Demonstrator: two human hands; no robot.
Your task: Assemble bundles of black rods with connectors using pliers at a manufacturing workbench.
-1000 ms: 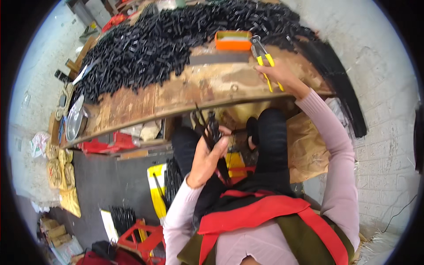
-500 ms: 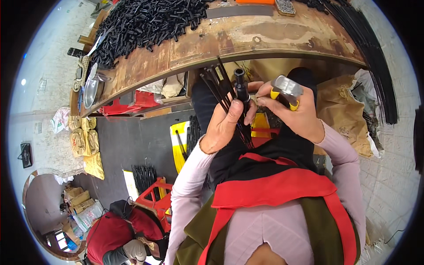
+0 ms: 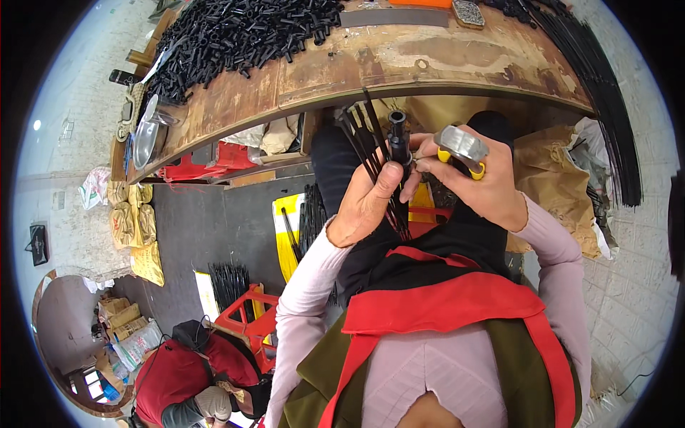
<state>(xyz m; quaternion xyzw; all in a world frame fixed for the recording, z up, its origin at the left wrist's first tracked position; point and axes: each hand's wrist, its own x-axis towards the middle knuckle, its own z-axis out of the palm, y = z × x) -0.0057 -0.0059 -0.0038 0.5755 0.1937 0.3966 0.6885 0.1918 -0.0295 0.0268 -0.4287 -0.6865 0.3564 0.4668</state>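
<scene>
My left hand (image 3: 365, 202) is closed round a bundle of thin black rods (image 3: 364, 143) and a black tubular fitting (image 3: 398, 132) with an open round top end. The fitting stands roughly upright beside the rods, above my lap. Close by on the right, my right hand (image 3: 492, 187) holds a hammer (image 3: 464, 147) with a shiny metal head and yellow on its handle. The rest of the handle is hidden in the palm. Its thumb and fingertips pinch together at the fitting's side, on something too small to make out.
A wooden bench (image 3: 321, 78) crosses in front, bearing a heap of short black tubes (image 3: 235, 43), a metal bowl (image 3: 150, 132) and a bundle of long black rods (image 3: 606, 107). Brown paper (image 3: 546, 178) lies to the right. A person in red (image 3: 178, 378) bends at lower left, near a red stool (image 3: 250, 314).
Both hands have shifted very slightly right and down in the picture, along with the fitting. My grips look the same. The surroundings have slid a little with the camera.
</scene>
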